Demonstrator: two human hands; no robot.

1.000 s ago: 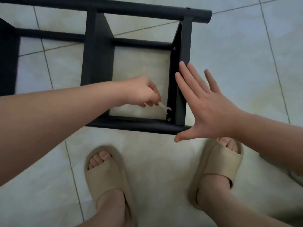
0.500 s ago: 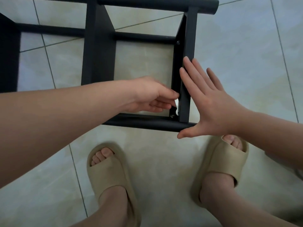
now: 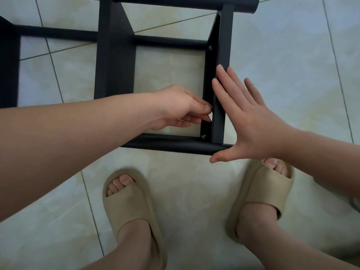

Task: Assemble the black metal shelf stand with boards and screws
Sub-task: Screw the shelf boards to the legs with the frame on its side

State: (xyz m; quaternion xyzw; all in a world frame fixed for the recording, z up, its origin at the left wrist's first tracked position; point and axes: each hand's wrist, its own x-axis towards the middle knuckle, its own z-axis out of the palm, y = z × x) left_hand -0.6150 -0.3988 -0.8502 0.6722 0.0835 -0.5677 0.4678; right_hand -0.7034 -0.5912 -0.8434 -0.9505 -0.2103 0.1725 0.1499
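Shelf stand (image 3: 115, 55): left grip (image 3: 175, 108) pinches a white tool (image 3: 210, 118), right grip (image 3: 251, 129) spread flat against its board (image 3: 224, 45)

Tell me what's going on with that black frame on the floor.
A person stands over a black metal shelf stand lying on the tiled floor. The right hand presses flat, fingers straight, against the outside of the end board. The left hand reaches inside the frame and pinches a small pale tool, mostly hidden, at that board's inner face, just above the lower corner screw. The tool is not on the screw.
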